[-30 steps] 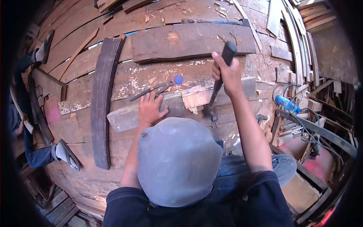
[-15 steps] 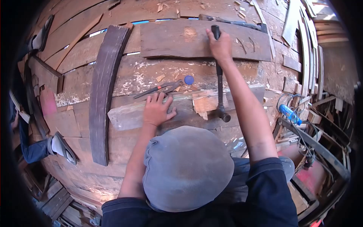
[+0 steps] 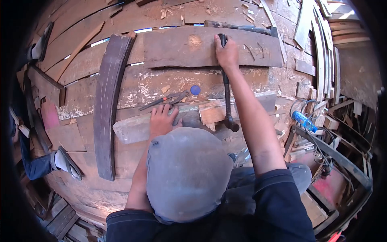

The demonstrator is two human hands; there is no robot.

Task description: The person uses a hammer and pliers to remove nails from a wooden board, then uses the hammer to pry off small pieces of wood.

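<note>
The handle of a hammer (image 3: 227, 90) is gripped by the right hand (image 3: 228, 53), with the fingers wrapped around the black grip. The hammer's head is pointed back toward the body, nearer than the right hand; whether the wood is touched by it cannot be told. The left hand (image 3: 161, 121) is laid palm down with its fingers slightly spread, on a long wooden block (image 3: 189, 117). On that block, to the right of the left hand, a pale splintered piece (image 3: 210, 114) is seen beside the hammer's handle. Just beyond the left fingertips, pincers (image 3: 162, 99) are seen lying at a slant, with a blue disc (image 3: 195, 89) placed near their tip. Under and around the right hand, a wide board (image 3: 173, 50) is seen. Left of the left hand, a dark plank (image 3: 108, 101) is laid lengthwise. Far to the right of both hands, a blue-labelled bottle (image 3: 304, 121) is seen tilted.
</note>
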